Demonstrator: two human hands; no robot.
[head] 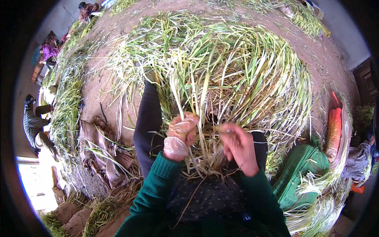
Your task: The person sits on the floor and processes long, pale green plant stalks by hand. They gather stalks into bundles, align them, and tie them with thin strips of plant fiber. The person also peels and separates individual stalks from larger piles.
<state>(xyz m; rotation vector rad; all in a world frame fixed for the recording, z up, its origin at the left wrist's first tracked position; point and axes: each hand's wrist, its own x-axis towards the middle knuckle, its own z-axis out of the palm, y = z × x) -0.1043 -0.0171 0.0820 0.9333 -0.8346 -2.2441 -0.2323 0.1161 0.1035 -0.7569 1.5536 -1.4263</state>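
Note:
My left hand (181,134), in a thin clear plastic glove, is closed around a few pale green-white leafy stalks (203,94). The stalks rise out of the fist towards the big heap of long green leaves (254,68) in front of me, and their lower ends hang beneath it. Just to the right is my bare right hand (239,148), blurred, with curled fingers and a ring on one of them. Whether it pinches anything is unclear. Loose pale leaves and dry peelings (211,163) lie between my legs, above a dark dotted cloth (207,198) on my lap.
At right lie a green woven sack (302,174), a red-orange bundle (334,130) and trimmed pale stalks (316,219). Crumpled brown sacking (100,148) is at left. Beyond it a long row of leaves (68,103) borders the earthen floor (97,80). A person in checked clothing (34,124) sits far left; others are farther back.

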